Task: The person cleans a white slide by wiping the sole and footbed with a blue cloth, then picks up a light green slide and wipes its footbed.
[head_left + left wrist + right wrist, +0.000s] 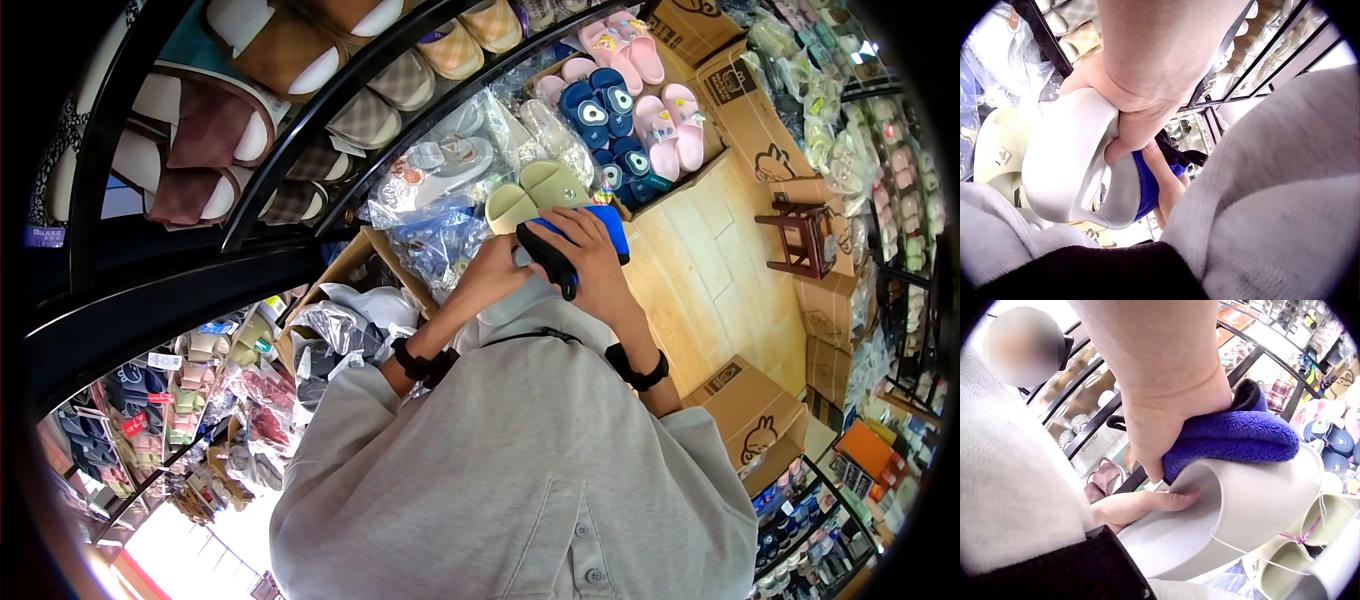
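Now | left hand (1129, 106) grips slipper (1066, 162) | right hand (1166, 419) presses cloth (1235, 434)

- We see even, bright indoor light in the head view, with soft shadows only.
- Strong fisheye bending curves the black metal shelf rails (300, 130), and dark vignette rings every picture.
- A white overexposed patch glares at the lower left.
- In both wrist views the near forearms and grey sleeves are blurred.

head: above, looking down, mid-range | left wrist: under forearm, close | right wrist: under forearm, close | shared: grey slipper (1069, 162), blue cloth (1235, 434)
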